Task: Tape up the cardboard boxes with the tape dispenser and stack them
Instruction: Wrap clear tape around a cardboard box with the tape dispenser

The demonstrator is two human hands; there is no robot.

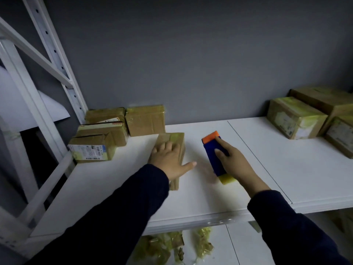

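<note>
A small flat cardboard box [176, 139] lies on the white shelf [118, 188] near its middle. My left hand [171, 159] rests flat on top of this box, fingers spread and thumb out to the right. To its right, my right hand [234, 159] grips the tape dispenser [212, 150], a blue body with an orange front end and a yellow tape roll at the rear. The dispenser is low over the shelf, apart from the box.
Several taped boxes [99, 136] are piled at the back left by the white rack upright [57, 60]. Three larger boxes [296, 117] stand at the back right. Crumpled yellow tape scraps [164, 245] lie on the lower shelf. A grey wall closes the back.
</note>
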